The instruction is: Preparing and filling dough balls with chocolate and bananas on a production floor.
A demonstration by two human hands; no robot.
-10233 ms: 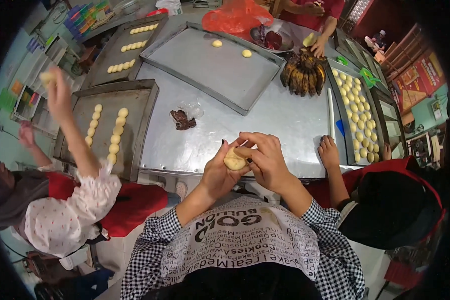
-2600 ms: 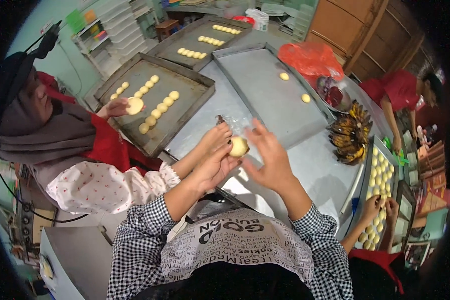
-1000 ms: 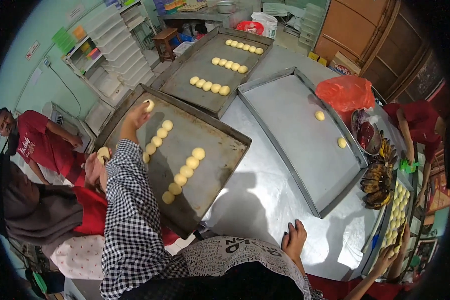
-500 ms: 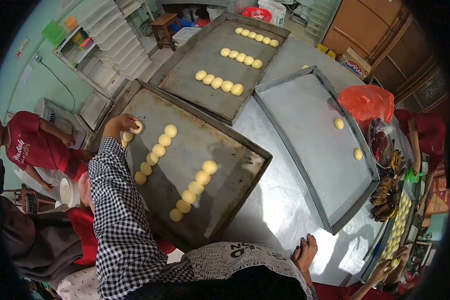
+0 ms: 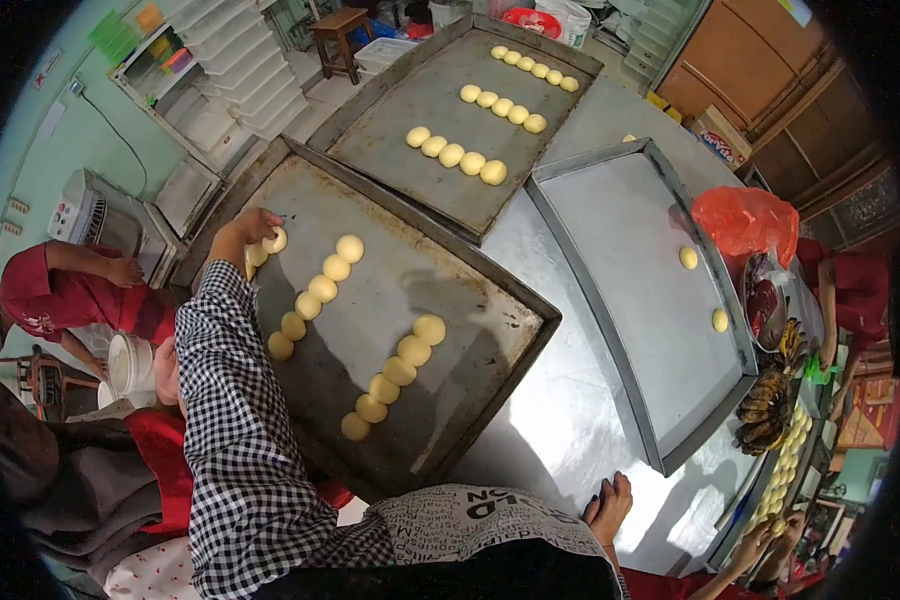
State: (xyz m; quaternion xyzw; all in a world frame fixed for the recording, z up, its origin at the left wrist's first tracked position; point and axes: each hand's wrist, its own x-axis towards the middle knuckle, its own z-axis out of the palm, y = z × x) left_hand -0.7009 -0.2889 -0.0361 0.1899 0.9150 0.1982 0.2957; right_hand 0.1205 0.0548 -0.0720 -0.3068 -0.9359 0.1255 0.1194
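My left hand (image 5: 254, 229) reaches across the near baking tray (image 5: 470, 290), its fingers closed around a pale yellow dough ball (image 5: 277, 241) at the far end of the leftmost row. The rest of that row is mostly hidden behind my checked sleeve (image 5: 232, 400). Two more rows of dough balls (image 5: 322, 288) lie to the right on the same tray, each ball close to or touching its neighbour. My right hand (image 5: 608, 508) rests on the metal table's front edge with its fingers stretched out, holding nothing.
A second tray (image 5: 370, 150) behind carries three rows of dough balls. On the right, another tray (image 5: 620, 290) holds two balls, beside a red plastic bag (image 5: 745, 225) and bananas (image 5: 765, 400). Other people work at left (image 5: 80, 290) and right, near more dough balls (image 5: 790, 460).
The person at the far left has bent lower. The whole view has shifted slightly. My left hand stays at the same dough ball, and my right hand keeps its place.
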